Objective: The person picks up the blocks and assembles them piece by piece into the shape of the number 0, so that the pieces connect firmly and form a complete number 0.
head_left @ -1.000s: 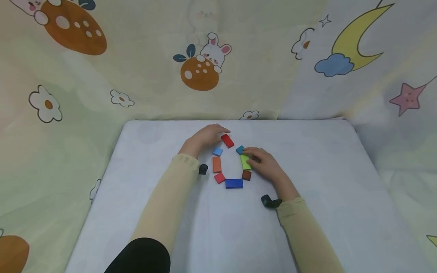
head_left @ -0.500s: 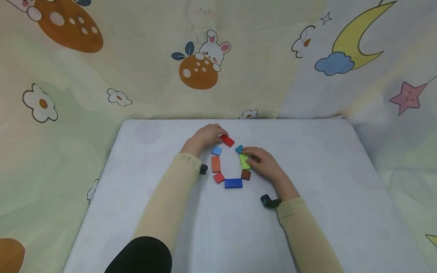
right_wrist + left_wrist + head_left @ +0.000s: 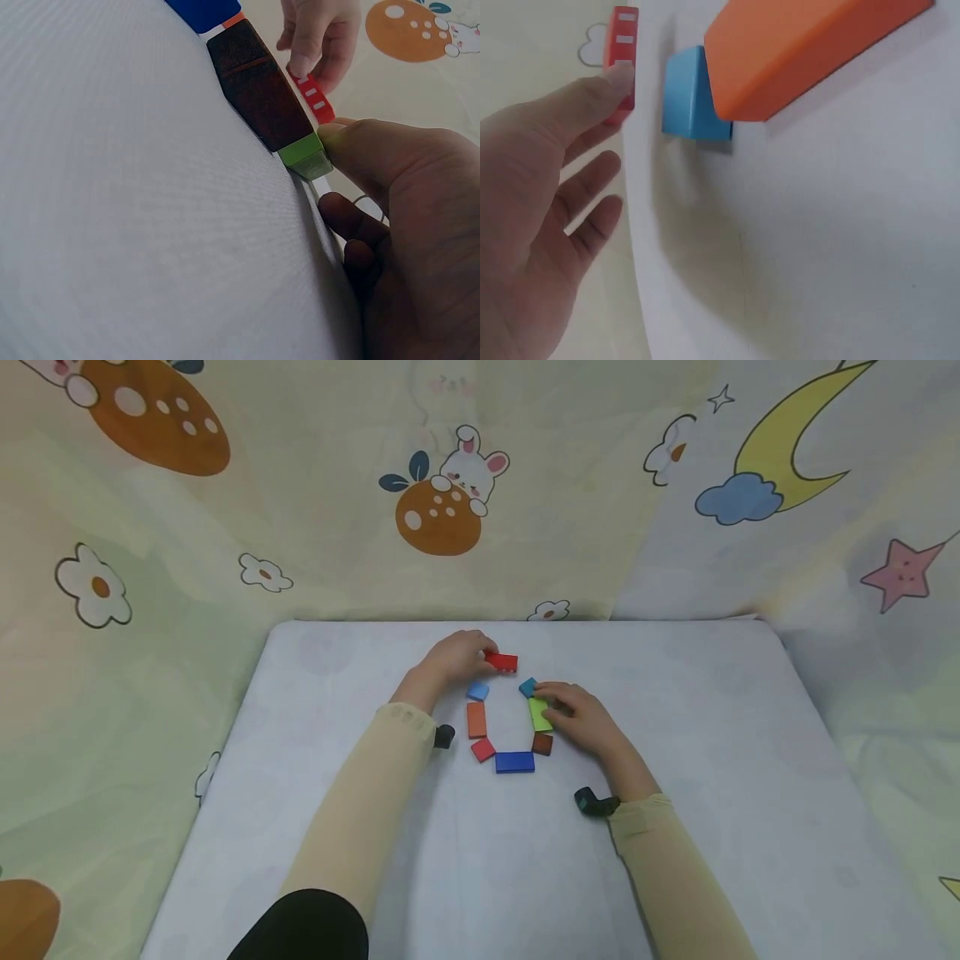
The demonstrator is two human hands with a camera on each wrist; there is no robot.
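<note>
In the head view my left hand pinches a red toy block by its left end, at the far side of a ring of blocks. The left wrist view shows the thumb on the side of this red block, which has white rectangles. My right hand rests at the ring's right side, fingertips at a teal block and thumb at a lime-green block. In the right wrist view the thumb touches the end of the green block; the index finger is mostly hidden behind it.
The ring continues with a light blue block, an orange block, a small red block, a dark blue block and a brown block. They lie on a white-covered table before a cartoon-printed cloth.
The red block in my left hand has turned from slanting to nearly level, side to side, and shifted slightly away. Left fingers have closed around its end. My right hand has stayed in place.
</note>
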